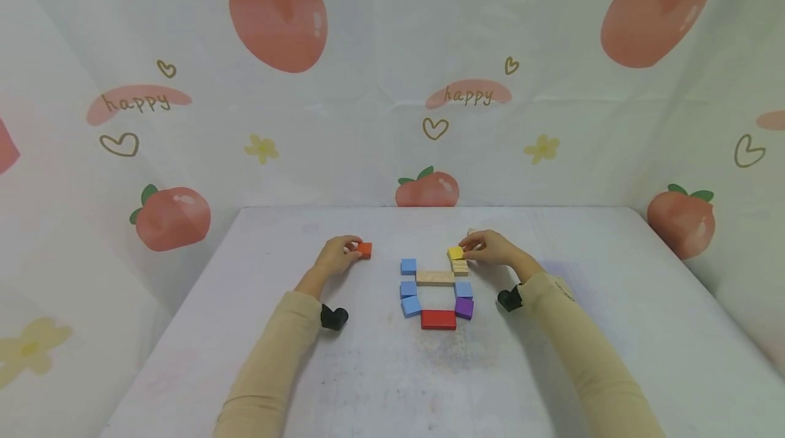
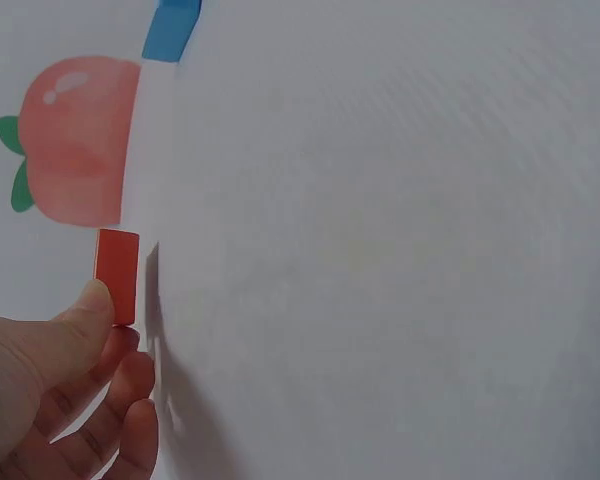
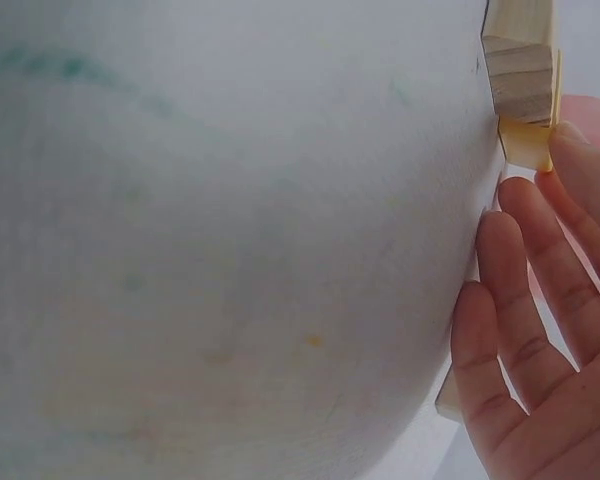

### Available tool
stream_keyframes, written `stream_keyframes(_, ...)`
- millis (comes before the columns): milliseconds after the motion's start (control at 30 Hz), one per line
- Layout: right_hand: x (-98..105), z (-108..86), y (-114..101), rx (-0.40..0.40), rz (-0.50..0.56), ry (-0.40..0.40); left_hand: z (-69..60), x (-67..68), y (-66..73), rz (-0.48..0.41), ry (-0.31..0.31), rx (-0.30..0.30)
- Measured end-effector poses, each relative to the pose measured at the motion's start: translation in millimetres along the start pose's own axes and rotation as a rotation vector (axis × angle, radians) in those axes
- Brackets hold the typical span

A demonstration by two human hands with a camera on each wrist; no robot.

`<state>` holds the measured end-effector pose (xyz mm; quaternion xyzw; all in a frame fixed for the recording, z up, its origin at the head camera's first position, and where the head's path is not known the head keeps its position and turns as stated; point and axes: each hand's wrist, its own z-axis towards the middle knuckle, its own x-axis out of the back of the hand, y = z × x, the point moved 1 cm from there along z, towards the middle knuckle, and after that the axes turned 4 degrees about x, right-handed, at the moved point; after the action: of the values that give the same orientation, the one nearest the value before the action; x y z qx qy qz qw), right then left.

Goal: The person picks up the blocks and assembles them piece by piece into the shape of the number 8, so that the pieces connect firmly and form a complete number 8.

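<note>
My left hand point(image 1: 339, 255) pinches a red-orange block point(image 1: 365, 250) between thumb and fingers, left of the block arrangement. In the left wrist view that block point(image 2: 120, 278) stands out past the thumb tip. At the arrangement's far right end, my right hand point(image 1: 490, 248) pinches a yellow block point(image 1: 455, 253), which sits against a plain wooden block point(image 1: 459, 268). The right wrist view shows the yellow block point(image 3: 526, 146) at the thumb and index fingertips, touching the wooden block point(image 3: 520, 75); the other fingers are extended.
Blue blocks point(image 1: 408, 266), a long wooden block point(image 1: 435, 278), a purple block point(image 1: 464, 308) and a red block point(image 1: 438, 319) form a ring-like outline on the white table point(image 1: 368, 383). Another wooden block point(image 1: 471, 232) lies partly behind my right hand. A printed cloth point(image 1: 374, 50) hangs behind.
</note>
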<state>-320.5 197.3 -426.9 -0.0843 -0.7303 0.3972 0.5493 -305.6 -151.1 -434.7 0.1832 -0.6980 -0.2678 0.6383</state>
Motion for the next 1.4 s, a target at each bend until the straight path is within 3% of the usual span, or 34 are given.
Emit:
stream_keyframes(400,-1,0.3,2,0.011,-0.011,0.005,6.3,-12.1,20.9,-0.022,-0.020,0.012)
stream_keyframes(1000,0,0.1,1,0.031,-0.005,0.002,13.4,-27.9,53.1,0.013,-0.030,-0.092)
stream_keyframes(1400,0,-0.5,1,0.031,-0.011,0.004,19.2,-34.3,65.4,0.047,-0.050,-0.117)
